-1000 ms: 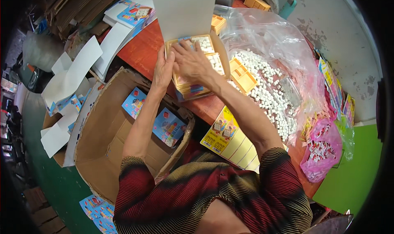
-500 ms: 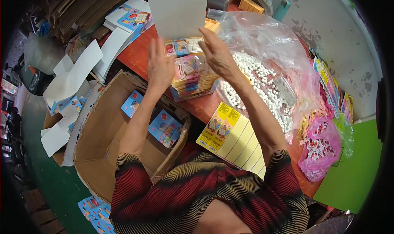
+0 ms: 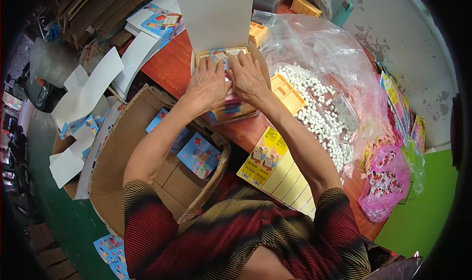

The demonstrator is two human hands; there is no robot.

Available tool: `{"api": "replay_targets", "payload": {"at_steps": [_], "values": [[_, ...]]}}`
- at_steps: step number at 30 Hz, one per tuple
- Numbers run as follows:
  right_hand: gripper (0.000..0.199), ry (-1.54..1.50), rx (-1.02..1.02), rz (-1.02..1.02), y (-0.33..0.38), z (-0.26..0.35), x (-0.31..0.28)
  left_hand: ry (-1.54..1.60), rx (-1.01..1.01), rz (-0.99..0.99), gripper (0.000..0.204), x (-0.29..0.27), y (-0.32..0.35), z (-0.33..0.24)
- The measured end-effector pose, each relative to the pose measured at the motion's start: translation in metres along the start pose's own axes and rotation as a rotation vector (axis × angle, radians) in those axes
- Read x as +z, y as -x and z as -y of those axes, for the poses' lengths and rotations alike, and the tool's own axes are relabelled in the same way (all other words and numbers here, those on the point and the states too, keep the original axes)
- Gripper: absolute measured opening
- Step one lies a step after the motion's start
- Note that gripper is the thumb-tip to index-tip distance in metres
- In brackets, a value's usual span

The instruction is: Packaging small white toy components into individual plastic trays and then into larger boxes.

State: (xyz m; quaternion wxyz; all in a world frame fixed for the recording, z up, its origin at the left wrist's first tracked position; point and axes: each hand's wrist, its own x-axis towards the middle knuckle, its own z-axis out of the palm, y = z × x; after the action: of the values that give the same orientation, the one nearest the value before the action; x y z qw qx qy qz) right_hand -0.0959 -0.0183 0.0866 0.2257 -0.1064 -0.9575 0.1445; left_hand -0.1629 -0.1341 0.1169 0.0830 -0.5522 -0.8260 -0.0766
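Observation:
A box with a tall white lid [image 3: 215, 17] standing upright sits on the red table. Inside are packed small trays with printed cards [image 3: 220, 55] and white pieces at the far end. My left hand [image 3: 207, 86] lies palm down on the contents, fingers stretched forward. Beside it, my right hand [image 3: 250, 77] rests the same way, its thumb close to the left one. Both hands are open and hide most of the packed trays. Below the wrists, the near side of the stack [image 3: 232, 114] shows in the box.
A cardboard carton [image 3: 115, 177] holding blue printed boxes [image 3: 199, 155] stands at the left. Right of my hands are a yellow compartment tray [image 3: 286, 93], many white cubes [image 3: 327, 127] and clear plastic [image 3: 319, 39]. Yellow printed sheets [image 3: 275, 172] lie nearer; a pink bag [image 3: 386, 189] sits far right.
Both hands have come down and closer together onto the packed trays, from being raised apart at the box's sides. The yellow compartment tray right of the box is now more exposed.

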Motion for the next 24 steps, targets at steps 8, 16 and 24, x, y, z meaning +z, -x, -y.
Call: {"api": "replay_targets", "payload": {"at_steps": [8, 16, 24], "values": [[0.036, 0.122, -0.038, -0.093, 0.002, 0.007, 0.003, -0.043, 0.025, 0.015, 0.048, 0.009, -0.003, 0.009], [0.033, 0.016, -0.206, -0.050, -0.006, -0.003, 0.004, 0.016, 0.078, -0.077, 0.045, 0.008, 0.002, 0.009], [0.035, -0.093, -0.328, -0.005, -0.011, 0.002, -0.001, 0.476, -0.142, -0.370, 0.022, 0.011, 0.001, 0.004]]}}
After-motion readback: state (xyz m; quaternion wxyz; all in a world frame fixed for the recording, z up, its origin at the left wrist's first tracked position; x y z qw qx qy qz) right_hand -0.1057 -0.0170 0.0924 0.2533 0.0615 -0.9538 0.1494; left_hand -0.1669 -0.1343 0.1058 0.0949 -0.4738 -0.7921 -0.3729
